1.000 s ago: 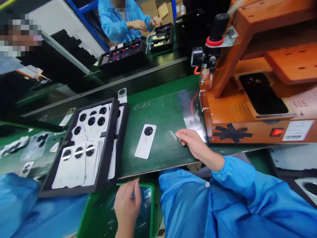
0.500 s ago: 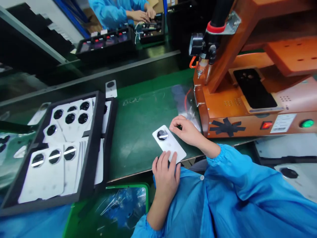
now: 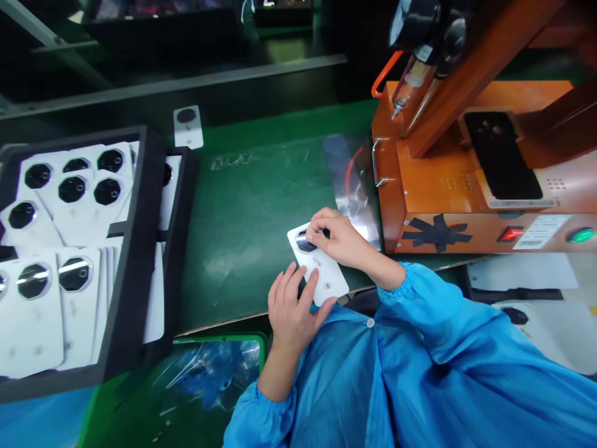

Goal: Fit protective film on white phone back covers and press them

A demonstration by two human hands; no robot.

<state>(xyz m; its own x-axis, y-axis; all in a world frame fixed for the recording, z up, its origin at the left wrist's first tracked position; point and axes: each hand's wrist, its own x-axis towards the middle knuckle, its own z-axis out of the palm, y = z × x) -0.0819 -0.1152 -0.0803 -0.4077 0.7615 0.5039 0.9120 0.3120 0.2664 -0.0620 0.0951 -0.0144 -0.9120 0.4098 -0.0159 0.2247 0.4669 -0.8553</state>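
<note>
White and glossy, a phone back cover (image 3: 321,274) lies flat on the green bench mat (image 3: 252,205), close to the near edge and just in front of the person. It is a thin rounded rectangle, tilted so that its top points up and to the left. Near that top sits a dark, shiny, eight-sided camera ring catching a streak of light. A few small grey marks dot the plain lower half.

The left hand (image 3: 291,311) steadies the cover's lower end. Its fingers are slightly apart and laid across the left edge, and the thumb presses at the bottom corner. The right hand (image 3: 340,239) curls over the top end, with thumb and forefinger brought together right on the camera ring. Whether they pinch anything small there cannot be told. Both wrists come out of loose, bright blue sleeves with gathered cuffs.

To the left, a black foam tray (image 3: 135,261) with thick, matte walls holds overlapping rows of matching white covers. Beyond it, one more cover (image 3: 188,126) lies alone at the mat's far edge. To the right stands a boxy orange machine (image 3: 420,180), smooth-sided, with black tape crossed on its front and a dark phone-shaped recess (image 3: 501,155) on top. Below the bench edge, a green bin (image 3: 209,379) holds crumpled clear plastic film.
</note>
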